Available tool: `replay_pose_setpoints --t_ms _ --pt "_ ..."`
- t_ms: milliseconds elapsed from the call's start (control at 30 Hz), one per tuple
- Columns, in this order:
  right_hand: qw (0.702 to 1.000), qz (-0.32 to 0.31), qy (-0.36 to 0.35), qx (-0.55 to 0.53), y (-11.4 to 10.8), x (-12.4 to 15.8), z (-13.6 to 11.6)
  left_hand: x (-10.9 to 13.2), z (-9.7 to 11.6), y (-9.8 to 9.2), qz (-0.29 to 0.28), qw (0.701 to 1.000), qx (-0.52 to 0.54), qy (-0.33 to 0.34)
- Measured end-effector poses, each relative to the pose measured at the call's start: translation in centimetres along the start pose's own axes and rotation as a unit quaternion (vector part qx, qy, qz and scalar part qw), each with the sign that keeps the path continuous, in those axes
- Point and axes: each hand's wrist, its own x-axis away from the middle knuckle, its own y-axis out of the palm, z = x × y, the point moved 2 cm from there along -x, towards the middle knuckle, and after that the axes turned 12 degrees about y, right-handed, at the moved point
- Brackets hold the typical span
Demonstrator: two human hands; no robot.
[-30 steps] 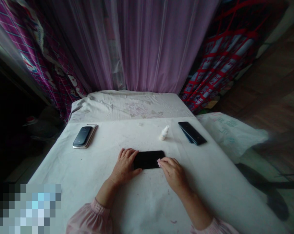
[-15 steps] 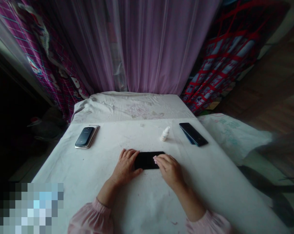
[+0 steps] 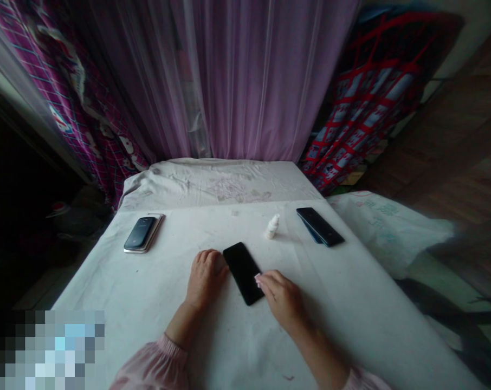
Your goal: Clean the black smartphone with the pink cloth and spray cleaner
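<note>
A black smartphone lies screen up and aslant on the cloth in front of me. My left hand rests on the table beside its left edge, fingers loosely bent, the thumb side close to the phone; whether it touches cannot be told. Pinched in the fingertips of my right hand is a small pink cloth, held at the phone's right edge. Beyond the phone stands a small white spray bottle.
Two stacked phones lie at the left of the white tablecloth. Another two stacked dark phones lie at the right. Purple curtains hang behind the table. A white plastic bag is beyond its right edge.
The phone has turned from lying crosswise to slanting, its lower end towards me. My left hand has come off its end onto the table. My right hand still pinches the pink cloth, slightly lower.
</note>
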Motion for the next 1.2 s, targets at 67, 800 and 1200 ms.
replay_pose_setpoints --t_ms 67,800,1200 --pt "0.998 -0.046 -0.02 -0.04 0.6 1.2 -1.7 -0.6 0.3 -0.3 -0.002 1.0 0.001 0.001" --pt "0.994 0.103 0.027 0.029 2.5 -6.6 2.0 0.4 -0.3 -0.3 -0.161 0.981 0.011 0.111" --pt "0.987 0.056 0.062 0.14 3.3 -6.6 -0.6 0.0 -0.2 0.4 -0.118 0.988 -0.014 0.099"
